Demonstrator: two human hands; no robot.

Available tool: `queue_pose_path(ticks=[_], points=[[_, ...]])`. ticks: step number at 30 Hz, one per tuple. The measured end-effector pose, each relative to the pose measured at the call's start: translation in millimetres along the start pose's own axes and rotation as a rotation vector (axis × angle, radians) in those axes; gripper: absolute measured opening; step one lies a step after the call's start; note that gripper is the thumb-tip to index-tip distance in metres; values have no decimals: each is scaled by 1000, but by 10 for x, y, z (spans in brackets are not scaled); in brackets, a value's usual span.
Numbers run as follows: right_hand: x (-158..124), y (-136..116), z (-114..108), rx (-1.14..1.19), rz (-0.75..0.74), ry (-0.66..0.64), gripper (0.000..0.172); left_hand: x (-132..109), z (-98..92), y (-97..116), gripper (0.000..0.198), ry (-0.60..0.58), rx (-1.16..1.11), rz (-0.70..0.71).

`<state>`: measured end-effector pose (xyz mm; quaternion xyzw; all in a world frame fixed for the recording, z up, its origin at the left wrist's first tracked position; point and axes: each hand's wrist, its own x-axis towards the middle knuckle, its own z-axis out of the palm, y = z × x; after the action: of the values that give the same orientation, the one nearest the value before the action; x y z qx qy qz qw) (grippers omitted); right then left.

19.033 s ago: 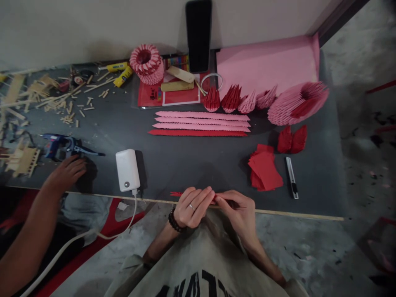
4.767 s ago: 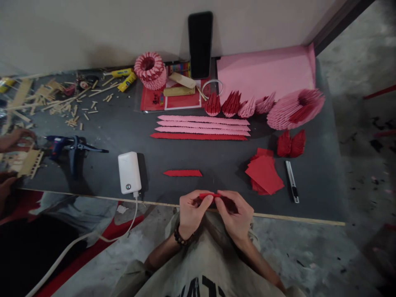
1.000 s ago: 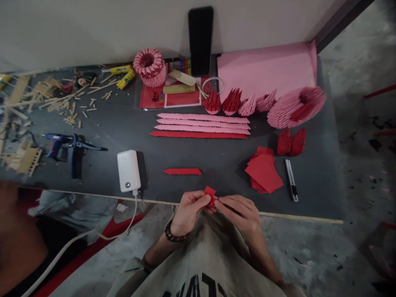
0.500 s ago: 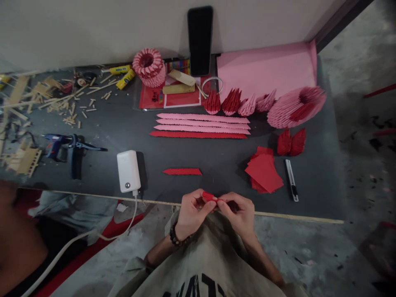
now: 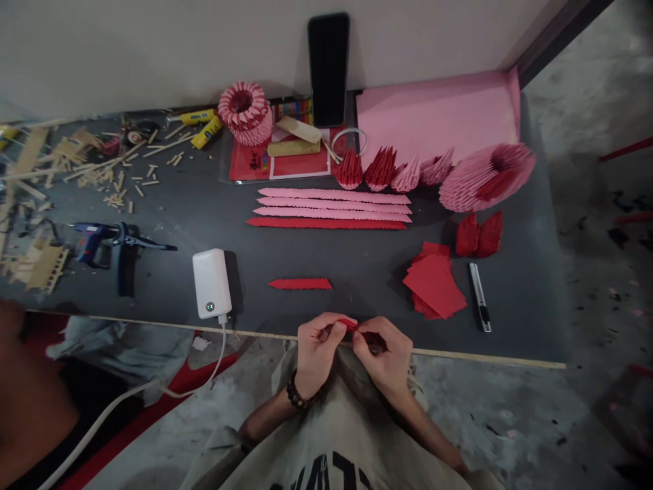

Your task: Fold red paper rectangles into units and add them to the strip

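My left hand [image 5: 316,354] and my right hand [image 5: 383,354] meet at the table's near edge, fingers pinched together on a small folded red paper piece [image 5: 348,324]. Only a sliver of the paper shows between my fingertips. Just beyond my hands a short chain of red folded units [image 5: 300,284] lies on the dark table [image 5: 168,211]. A stack of red paper sheets [image 5: 434,284] sits to the right, with a utility knife [image 5: 479,297] beside it.
Long pink and red strips [image 5: 331,207], pink folded models [image 5: 484,177], a round folded model [image 5: 243,112], pink paper sheets [image 5: 433,112] and a standing phone [image 5: 328,68] fill the back. A white power bank [image 5: 210,282], blue glue gun [image 5: 109,238], wooden scraps [image 5: 76,163] and another person [image 5: 25,401] are at left.
The red piece, raised like a small flap a second ago, is now pressed flat between my fingertips. My hands have closed in slightly. The person at left barely moved.
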<state>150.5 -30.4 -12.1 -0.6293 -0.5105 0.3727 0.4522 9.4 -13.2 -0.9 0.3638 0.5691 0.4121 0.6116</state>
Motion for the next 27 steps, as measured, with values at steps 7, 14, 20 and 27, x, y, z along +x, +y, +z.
queue_pose_path(ticks=[7,14,20,27], points=[[-67,51,20,-92,-19,-86,5,54,-62,-19,33,49,-11,-78],[-3,-74,-5,-102,-125,152,17,4,-6,-10,32,44,18,-88],[16,34,-41,-142,-357,153,33,-1,14,27,33,29,-6,-103],[-112,346,-143,-301,-576,78,63,-4,-15,73,38,-7,6,-136]])
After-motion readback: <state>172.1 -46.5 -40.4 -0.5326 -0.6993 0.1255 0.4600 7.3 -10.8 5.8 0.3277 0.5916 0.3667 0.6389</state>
